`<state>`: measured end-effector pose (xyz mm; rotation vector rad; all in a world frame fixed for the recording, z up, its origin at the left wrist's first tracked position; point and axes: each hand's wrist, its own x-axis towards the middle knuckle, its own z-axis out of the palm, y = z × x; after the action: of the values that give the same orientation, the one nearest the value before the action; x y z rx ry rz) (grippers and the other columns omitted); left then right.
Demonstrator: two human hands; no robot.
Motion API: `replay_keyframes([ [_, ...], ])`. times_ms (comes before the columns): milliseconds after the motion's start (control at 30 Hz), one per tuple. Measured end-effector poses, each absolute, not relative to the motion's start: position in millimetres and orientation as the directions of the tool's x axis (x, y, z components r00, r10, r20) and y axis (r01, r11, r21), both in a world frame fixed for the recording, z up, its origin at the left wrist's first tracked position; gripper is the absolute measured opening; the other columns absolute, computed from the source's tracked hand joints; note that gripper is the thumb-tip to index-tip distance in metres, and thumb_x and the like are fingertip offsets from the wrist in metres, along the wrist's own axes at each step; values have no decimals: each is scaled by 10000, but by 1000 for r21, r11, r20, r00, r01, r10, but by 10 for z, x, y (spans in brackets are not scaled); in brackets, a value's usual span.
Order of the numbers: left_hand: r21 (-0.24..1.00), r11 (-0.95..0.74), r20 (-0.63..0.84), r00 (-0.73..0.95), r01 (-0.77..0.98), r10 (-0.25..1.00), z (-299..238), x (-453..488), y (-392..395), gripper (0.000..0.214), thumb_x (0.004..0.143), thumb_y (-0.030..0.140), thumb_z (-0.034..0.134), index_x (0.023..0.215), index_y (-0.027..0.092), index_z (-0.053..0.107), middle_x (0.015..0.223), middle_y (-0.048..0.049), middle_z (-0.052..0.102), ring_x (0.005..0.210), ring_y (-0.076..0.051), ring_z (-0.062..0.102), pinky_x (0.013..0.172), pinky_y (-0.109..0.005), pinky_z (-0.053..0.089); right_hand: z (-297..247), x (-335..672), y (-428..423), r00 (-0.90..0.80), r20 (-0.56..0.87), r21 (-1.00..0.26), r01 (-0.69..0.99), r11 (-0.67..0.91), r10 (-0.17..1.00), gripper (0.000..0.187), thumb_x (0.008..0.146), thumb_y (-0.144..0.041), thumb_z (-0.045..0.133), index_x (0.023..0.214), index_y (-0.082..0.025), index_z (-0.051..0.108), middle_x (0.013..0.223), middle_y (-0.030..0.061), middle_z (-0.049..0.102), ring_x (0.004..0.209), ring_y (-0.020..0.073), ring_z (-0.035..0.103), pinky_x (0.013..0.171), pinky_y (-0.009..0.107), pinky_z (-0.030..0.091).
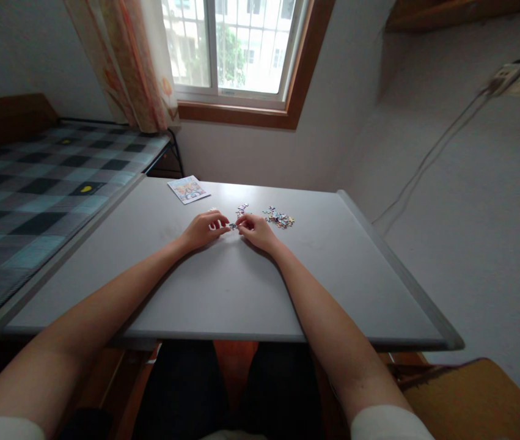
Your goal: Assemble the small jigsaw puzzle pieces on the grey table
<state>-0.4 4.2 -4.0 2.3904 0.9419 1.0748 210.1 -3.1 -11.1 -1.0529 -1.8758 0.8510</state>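
Left hand (207,228), right hand (255,231): fingertips at small puzzle piece (233,227) between them; cannot tell whether either pinches it; loose pieces (280,219) right, on table (223,287); picture card (189,189) far left

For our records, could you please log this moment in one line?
left hand: at jigsaw pieces | right hand: likewise | jigsaw pile: on table

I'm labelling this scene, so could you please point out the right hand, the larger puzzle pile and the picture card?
Right hand (258,231), head view: middle of the hand.
Larger puzzle pile (280,218), head view: middle of the heap.
Picture card (189,189), head view: its printed face.
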Motion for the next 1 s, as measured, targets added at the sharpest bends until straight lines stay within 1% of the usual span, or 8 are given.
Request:
replay_keyframes([
  [133, 559, -716, 529, 484, 419, 697, -67, -18, 52, 346, 807, 469, 684, 964, 160, 685, 837, -47, 647, 634, -104, 595, 611, -237, 504, -106, 2099, -32, -339, 310, -840, 339, 423, 888, 164, 773, -171, 538, 876, -153, 664, 622, -22, 596, 591, 107, 534, 645, 240, 431],
  [200, 557, -723, 528, 497, 410, 688, -60, -20, 47, 357, 803, 469, 689, 981, 160, 689, 856, -54, 654, 632, -104, 596, 614, -243, 506, -100, 2100, -33, -350, 311, -840, 335, 428, 884, 186, 782, -170, 535, 895, -153, 682, 620, -21, 599, 590, 107, 537, 652, 242, 436],
  [500, 528, -740, 511, 540, 416, 668, -2, 0, 7, 282, 825, 433, 674, 888, 161, 715, 793, -43, 658, 626, -104, 601, 593, -226, 485, -91, 2103, -34, -365, 312, -831, 343, 438, 877, 206, 796, -182, 542, 916, -162, 709, 627, -14, 613, 596, 108, 537, 652, 245, 437],
  [767, 481, -703, 531, 463, 524, 709, -56, -34, 53, 272, 815, 437, 682, 882, 174, 695, 817, -32, 654, 625, -100, 605, 601, -219, 489, -85, 2099, -43, -353, 311, -836, 339, 431, 882, 247, 793, -191, 555, 995, -154, 692, 620, -23, 591, 587, 107, 522, 634, 240, 425],
  [1000, 441, -710, 551, 459, 548, 697, -61, -38, 40, 302, 820, 473, 673, 859, 174, 663, 845, -22, 645, 622, -91, 603, 597, -211, 486, -96, 2095, -34, -368, 306, -843, 324, 429, 878, 265, 797, -184, 548, 998, -148, 717, 616, -17, 612, 585, 102, 544, 637, 233, 436],
])
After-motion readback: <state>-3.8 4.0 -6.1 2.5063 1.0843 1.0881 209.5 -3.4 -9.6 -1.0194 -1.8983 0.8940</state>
